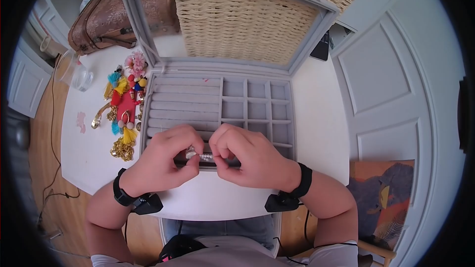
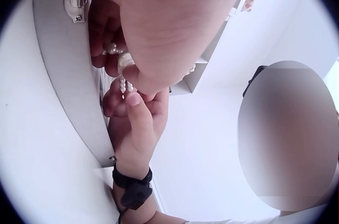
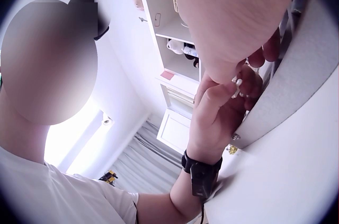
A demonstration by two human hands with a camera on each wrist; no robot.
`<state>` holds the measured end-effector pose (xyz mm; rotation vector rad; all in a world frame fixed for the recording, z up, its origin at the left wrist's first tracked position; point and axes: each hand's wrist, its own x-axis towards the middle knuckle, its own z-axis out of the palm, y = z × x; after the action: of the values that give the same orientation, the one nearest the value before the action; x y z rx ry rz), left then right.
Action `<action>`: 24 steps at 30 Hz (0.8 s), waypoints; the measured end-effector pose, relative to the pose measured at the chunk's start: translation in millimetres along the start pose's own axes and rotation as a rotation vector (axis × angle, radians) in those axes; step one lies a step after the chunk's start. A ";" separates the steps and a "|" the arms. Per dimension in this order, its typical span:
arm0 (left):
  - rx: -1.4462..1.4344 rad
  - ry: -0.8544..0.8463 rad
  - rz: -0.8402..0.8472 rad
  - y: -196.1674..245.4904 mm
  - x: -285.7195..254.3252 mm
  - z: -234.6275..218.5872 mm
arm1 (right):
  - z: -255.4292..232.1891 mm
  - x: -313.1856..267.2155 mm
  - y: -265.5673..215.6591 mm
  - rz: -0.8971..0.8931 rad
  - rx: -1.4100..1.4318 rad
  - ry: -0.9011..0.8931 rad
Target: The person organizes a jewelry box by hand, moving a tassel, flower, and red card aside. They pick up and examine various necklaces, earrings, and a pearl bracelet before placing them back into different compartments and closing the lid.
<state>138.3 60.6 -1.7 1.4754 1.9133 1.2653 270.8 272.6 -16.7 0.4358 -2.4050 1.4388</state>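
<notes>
Both hands meet over the front edge of an open grey jewelry box (image 1: pixel 292 118). My left hand (image 1: pixel 166 160) pinches a piece of white beaded jewelry (image 1: pixel 206 157) at its larger round part, between thumb and fingers. My right hand (image 1: pixel 252 157) pinches the other end of the short bead strands. In the left wrist view, two strands of white beads (image 2: pixel 123 84) hang between the left fingers and the right thumb. The right wrist view shows white beads (image 3: pixel 237 87) at the fingers, partly hidden by the hands.
Left of the box lies a pile of colourful jewelry with tassels (image 1: pixel 126 101) and gold chains (image 1: pixel 122 149). Farther left stands a clear cup (image 1: pixel 81 78). A brown patterned case (image 1: pixel 106 20) and a woven basket (image 1: pixel 247 24) are behind. The glass lid stands raised.
</notes>
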 end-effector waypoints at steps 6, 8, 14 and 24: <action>-0.049 0.042 -0.073 -2.8 -2.4 3.4 | -1.3 0.6 -1.1 -0.005 -0.014 0.000; -0.049 0.054 -0.063 -3.5 -2.9 4.1 | -1.2 0.5 0.5 -0.019 -0.031 0.001; -0.034 0.041 -0.053 0.2 -0.3 1.2 | -1.8 0.7 0.9 -0.033 -0.042 0.016; -0.019 0.041 -0.012 -0.9 -0.1 0.2 | -1.4 0.7 1.9 -0.030 -0.036 0.025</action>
<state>138.0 60.5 -2.6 1.4367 1.9277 1.3148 269.5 274.7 -17.3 0.4418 -2.3905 1.3786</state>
